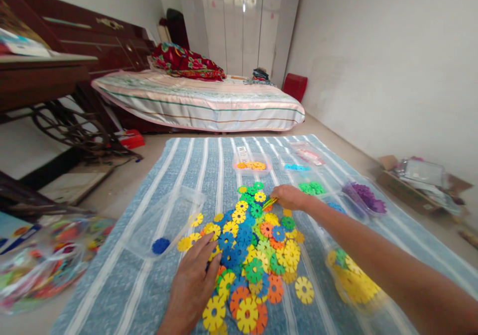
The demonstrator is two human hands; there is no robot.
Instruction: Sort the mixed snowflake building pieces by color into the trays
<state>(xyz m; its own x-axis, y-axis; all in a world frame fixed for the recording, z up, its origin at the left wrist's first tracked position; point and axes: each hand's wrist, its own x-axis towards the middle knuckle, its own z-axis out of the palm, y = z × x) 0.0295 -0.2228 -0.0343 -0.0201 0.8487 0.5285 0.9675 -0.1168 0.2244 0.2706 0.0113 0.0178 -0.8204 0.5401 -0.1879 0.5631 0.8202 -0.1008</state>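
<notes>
A loose pile of notched plastic discs (pixel 244 235) in yellow, blue, green and orange spreads over the striped cloth. My left hand (pixel 196 275) lies along the pile's left edge, its fingers stretched out over several discs. At the far right side of the pile, my right hand (pixel 287 196) pinches a few discs (pixel 269 204), yellow and green, seen edge-on. Left of the pile, a clear plastic container (pixel 182 198) holds dark blue discs (pixel 161 246). By my right forearm stands a tub of mostly yellow discs (pixel 354 280).
Behind the pile are clear boxes with orange discs (pixel 254 166), green discs (pixel 311 188) and purple discs (pixel 364 198). The striped cloth (pixel 194 161) lies beneath everything. A bed (pixel 209 101) stands beyond, a sewing-machine table (pixel 48 66) left, and a cardboard box (pixel 418 190) right.
</notes>
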